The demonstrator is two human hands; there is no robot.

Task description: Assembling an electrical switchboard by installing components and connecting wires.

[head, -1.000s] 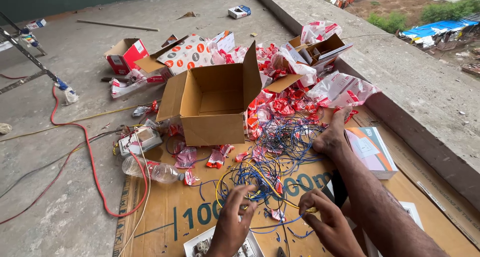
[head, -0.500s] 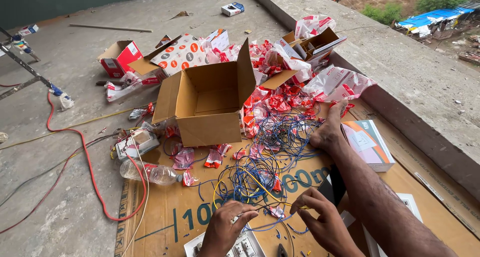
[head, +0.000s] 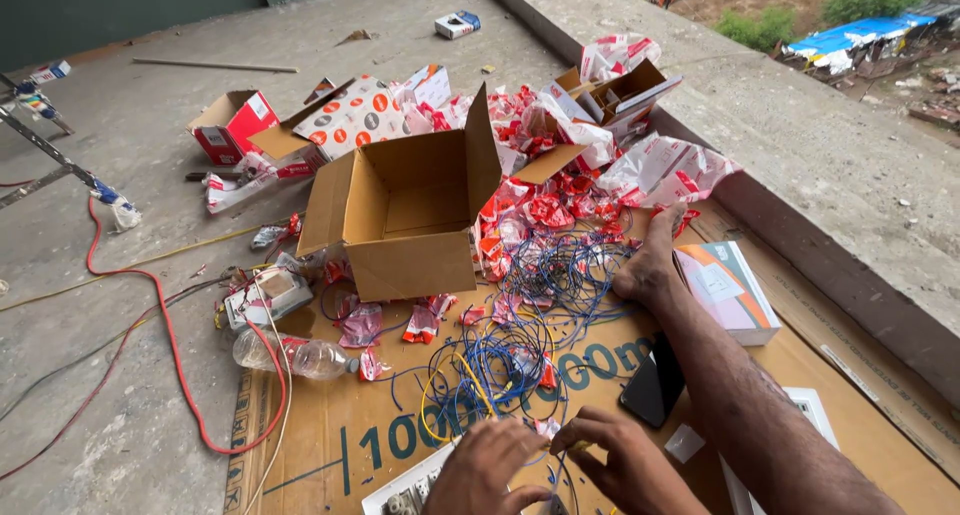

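My left hand [head: 485, 470] and my right hand [head: 622, 467] meet at the bottom edge, fingertips pinched together on a short piece of wire. Just beyond them lies a tangle of blue and yellow wires [head: 520, 345] on a brown cardboard sheet [head: 330, 445]. A white switch plate [head: 405, 492] shows under my left hand. My bare leg runs up the right side, and its foot [head: 650, 265] rests among the wires. A black phone [head: 655, 380] lies beside the leg.
An open cardboard box [head: 405, 215] stands behind the wires, ringed by red and white wrappers [head: 545, 210]. A plastic bottle [head: 290, 355], a red cable [head: 165, 345], a flat boxed item [head: 728, 287] and a raised concrete ledge [head: 800, 165] are close by.
My two hands have come closer together and their fingertips now meet on the wire. The foot and the box have not moved.
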